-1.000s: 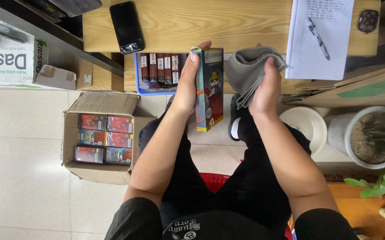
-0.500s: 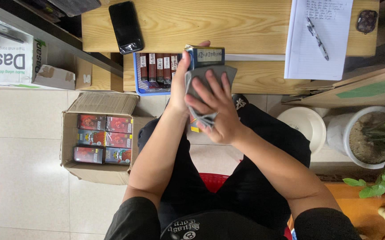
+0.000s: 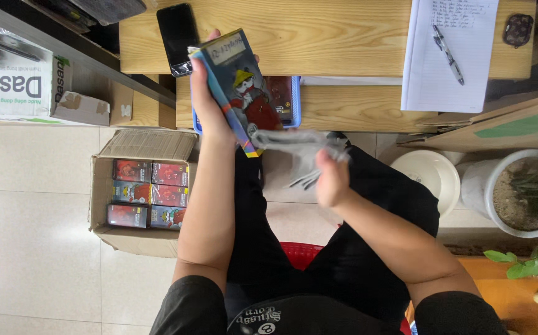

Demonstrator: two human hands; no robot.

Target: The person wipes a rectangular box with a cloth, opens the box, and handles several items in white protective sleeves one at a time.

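A seated person's left hand [image 3: 210, 111] gripped a tall printed box [image 3: 244, 87] by its edge, fingers wrapped round the back and thumb on the side, and held it upright above the lap, in front of the wooden bench [image 3: 343, 31]. The right hand [image 3: 331, 180] sat just below and to the right of the box, fingers pinched on a grey cloth [image 3: 300, 152] whose upper end touched the box's lower corner. By the look of it, the box was being wiped, and the lower face was the part in hand; a further pass would call for a firm left grip and the cloth pressed flat. Beyond the left hand lay a black phone [image 3: 179, 34] on the bench; past the right, a sheet of paper [image 3: 449, 56] with a pen [image 3: 448, 53]. Left of the left arm, an open carton [image 3: 138, 192] on the floor held more boxes of the kind.
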